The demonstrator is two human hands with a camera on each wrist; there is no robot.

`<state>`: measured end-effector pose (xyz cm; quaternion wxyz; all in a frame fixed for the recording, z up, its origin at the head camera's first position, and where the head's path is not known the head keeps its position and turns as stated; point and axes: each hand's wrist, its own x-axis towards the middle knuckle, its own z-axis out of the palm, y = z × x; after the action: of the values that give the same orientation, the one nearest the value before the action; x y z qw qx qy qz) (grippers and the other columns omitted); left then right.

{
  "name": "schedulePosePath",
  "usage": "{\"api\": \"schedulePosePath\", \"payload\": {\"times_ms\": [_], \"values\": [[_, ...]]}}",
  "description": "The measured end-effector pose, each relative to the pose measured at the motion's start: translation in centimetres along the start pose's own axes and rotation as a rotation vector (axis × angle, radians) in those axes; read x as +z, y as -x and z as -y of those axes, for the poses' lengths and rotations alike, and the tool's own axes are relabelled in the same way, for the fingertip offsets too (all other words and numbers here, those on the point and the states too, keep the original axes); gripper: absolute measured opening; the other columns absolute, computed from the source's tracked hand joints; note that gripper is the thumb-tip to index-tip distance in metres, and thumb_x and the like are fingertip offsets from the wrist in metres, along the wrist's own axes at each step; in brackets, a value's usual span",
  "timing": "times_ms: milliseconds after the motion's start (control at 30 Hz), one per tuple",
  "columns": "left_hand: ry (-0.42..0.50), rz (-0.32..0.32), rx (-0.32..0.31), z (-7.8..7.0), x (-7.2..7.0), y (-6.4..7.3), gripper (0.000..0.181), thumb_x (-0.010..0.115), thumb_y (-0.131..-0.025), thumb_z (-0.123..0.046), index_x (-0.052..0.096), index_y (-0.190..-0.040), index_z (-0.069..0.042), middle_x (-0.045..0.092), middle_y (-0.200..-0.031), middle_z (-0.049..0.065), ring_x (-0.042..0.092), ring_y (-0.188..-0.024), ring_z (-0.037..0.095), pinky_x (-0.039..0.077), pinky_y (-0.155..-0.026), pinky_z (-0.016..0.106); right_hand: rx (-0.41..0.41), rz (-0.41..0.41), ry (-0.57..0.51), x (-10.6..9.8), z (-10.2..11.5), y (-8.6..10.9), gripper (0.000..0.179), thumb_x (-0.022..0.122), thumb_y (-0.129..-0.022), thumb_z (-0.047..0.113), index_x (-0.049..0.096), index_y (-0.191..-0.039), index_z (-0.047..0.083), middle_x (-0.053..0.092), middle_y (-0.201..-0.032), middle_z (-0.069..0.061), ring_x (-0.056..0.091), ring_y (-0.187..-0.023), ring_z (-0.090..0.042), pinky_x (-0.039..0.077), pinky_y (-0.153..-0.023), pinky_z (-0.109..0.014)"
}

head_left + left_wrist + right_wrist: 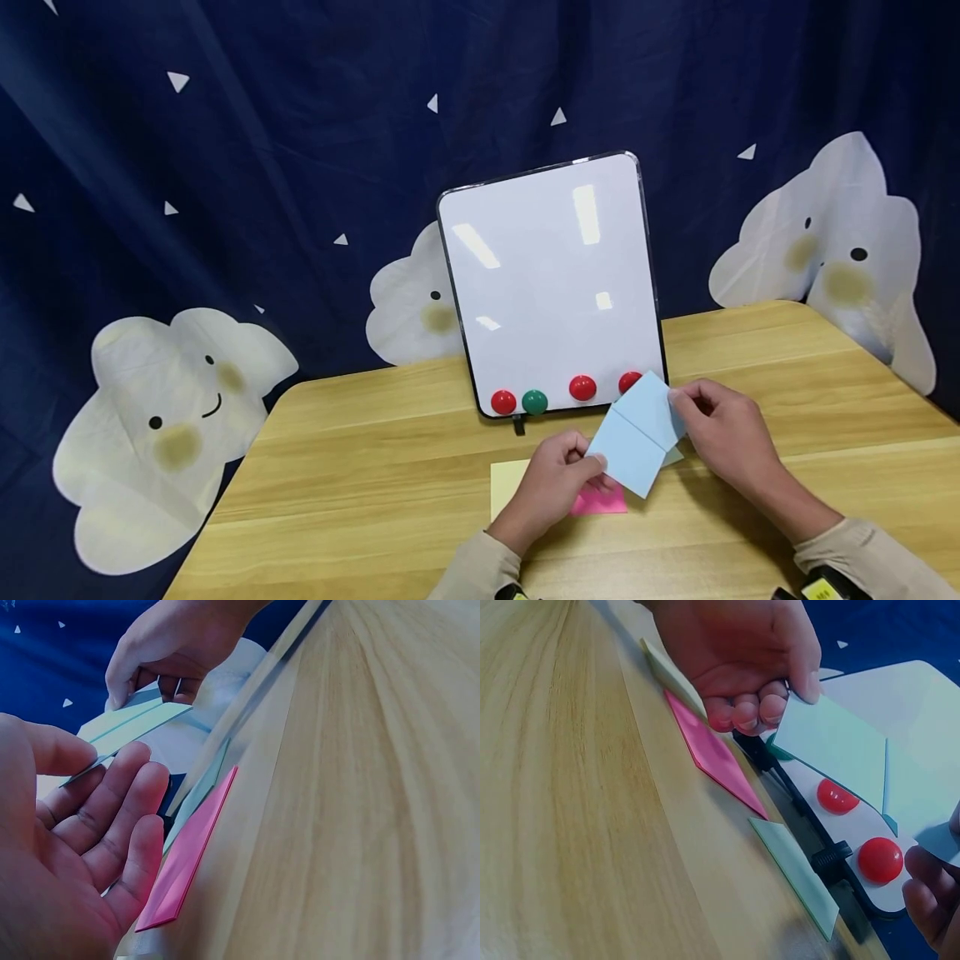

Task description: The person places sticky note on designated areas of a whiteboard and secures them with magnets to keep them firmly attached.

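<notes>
Both hands hold light blue sticky-note paper (626,450) above the table, in front of the whiteboard. A straight line, a fold or an edge, crosses it. My left hand (546,482) pinches the near-left part between thumb and index finger; in the left wrist view its other fingers are loosely bent. At the far-right part, my right hand (729,432) pinches the paper. Beneath the hands lie a yellow sticky pad (506,482), a pink sticky pad (714,759) and a pale green sticky pad (799,874), partly hidden in the head view.
The whiteboard (547,283) with a black frame stands tilted on the wooden table (337,467). Along its lower edge sit red magnets (582,387) and a green magnet (535,402). A dark blue curtain (300,125) with cloud prints hangs behind.
</notes>
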<state>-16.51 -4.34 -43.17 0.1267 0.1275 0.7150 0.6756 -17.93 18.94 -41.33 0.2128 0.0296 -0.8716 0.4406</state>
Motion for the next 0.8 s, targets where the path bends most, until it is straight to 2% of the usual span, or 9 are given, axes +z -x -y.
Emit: {"api": "schedulePosePath", "payload": {"times_ms": [300,533,800], "values": [[0.003,0.033,0.041,0.01,-0.09,0.15,0.018,0.062,-0.094,-0.005,0.053,-0.079,0.0,0.071,-0.078,0.006,0.073,-0.071,0.017,0.054,-0.064,0.025,0.021,-0.002,0.006,-0.1,0.05,-0.07,0.026,0.059,-0.101,0.028,0.072,-0.094,0.006,0.065,-0.083,-0.006,0.051,-0.073,-0.015,0.039,-0.059,-0.021],[0.011,0.05,0.043,0.07,-0.04,0.11,0.017,0.06,-0.093,-0.004,0.052,-0.079,0.001,0.072,-0.08,0.006,0.073,-0.07,0.017,0.057,-0.067,0.029,0.052,-0.006,-0.003,-0.15,-0.2,-0.08,0.028,0.058,-0.101,0.03,0.072,-0.095,0.006,0.065,-0.084,-0.006,0.051,-0.073,-0.016,0.039,-0.058,-0.021],[0.042,0.046,0.025,0.05,0.28,0.1,0.018,0.06,-0.094,-0.004,0.052,-0.079,0.001,0.074,-0.078,0.012,0.073,-0.07,0.018,0.058,-0.068,0.028,0.151,0.035,-0.062,-0.7,-0.26,-0.44,0.036,0.052,-0.103,0.033,0.071,-0.104,0.002,0.068,-0.097,-0.014,0.057,-0.075,-0.018,0.051,-0.058,-0.023]]}}
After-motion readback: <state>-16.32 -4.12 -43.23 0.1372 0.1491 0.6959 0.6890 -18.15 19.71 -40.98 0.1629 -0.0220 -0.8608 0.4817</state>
